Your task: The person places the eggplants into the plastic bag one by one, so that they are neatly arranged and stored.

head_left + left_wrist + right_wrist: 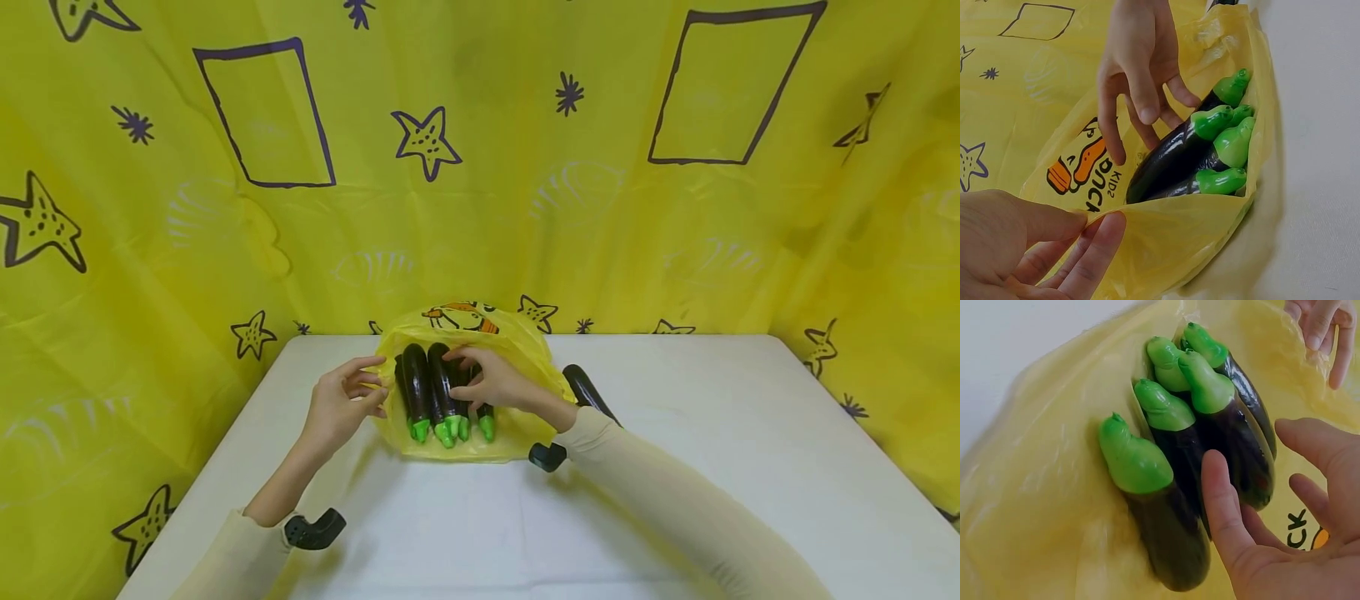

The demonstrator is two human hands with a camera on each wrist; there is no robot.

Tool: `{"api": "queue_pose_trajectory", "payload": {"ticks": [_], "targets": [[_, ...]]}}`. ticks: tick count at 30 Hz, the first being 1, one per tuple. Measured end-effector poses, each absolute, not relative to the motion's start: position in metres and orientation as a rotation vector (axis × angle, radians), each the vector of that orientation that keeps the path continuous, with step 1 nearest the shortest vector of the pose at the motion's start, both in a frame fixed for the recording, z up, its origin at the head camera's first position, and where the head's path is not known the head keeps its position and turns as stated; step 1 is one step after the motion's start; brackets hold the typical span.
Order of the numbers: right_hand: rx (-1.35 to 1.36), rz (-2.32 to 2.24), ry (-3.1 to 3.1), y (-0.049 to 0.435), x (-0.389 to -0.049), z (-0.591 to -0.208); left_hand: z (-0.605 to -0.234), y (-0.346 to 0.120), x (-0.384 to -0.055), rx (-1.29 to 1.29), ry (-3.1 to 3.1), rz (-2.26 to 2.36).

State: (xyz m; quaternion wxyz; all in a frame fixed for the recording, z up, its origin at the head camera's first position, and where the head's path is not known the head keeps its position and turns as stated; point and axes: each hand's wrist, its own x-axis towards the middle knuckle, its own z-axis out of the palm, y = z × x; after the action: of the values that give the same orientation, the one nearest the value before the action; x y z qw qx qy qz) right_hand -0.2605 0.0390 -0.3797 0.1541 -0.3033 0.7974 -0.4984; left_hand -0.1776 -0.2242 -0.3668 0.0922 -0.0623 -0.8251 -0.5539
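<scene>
Between thumb and fingers, my left hand [341,400] pinches the rim of a yellow plastic bag [1179,231], holding its mouth apart. Several dark eggplants [417,379] with bright green caps lie side by side in the bag, caps toward me. My right hand [491,379] reaches inside over them, fingers spread and slightly bent, gripping nothing. In the right wrist view, one of its fingertips [1214,462] overlaps an eggplant [1169,531]. Orange and black print shows on the bag's inner wall in the left wrist view.
Another eggplant [588,392] lies on the white table [465,525] right of the bag, partly behind my right forearm. A yellow curtain [480,233] with stars and frames drawn on it hangs behind and at both sides. Each wrist wears a black camera mount [315,530].
</scene>
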Motion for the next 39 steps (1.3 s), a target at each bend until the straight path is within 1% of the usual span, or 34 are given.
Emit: {"api": "queue_pose_trajectory", "payload": {"ticks": [12, 20, 27, 39], "targets": [[-1.140, -1.156, 2.330, 0.065, -0.241, -0.367, -0.366, -0.225, -0.177, -0.177, -2.453, -1.648], [-1.289, -1.136, 2.331, 0.082, -0.232, -0.358, -0.365, -0.224, -0.178, -0.170, -2.451, -1.640], [-1.268, -1.157, 2.405, 0.097, -0.228, -0.350, -0.366, -0.224, -0.178, -0.173, -2.454, -1.645], [-1.228, -1.236, 2.550, 0.134, -0.238, -0.341, -0.365, -0.224, -0.179, -0.173, -2.450, -1.652]]}}
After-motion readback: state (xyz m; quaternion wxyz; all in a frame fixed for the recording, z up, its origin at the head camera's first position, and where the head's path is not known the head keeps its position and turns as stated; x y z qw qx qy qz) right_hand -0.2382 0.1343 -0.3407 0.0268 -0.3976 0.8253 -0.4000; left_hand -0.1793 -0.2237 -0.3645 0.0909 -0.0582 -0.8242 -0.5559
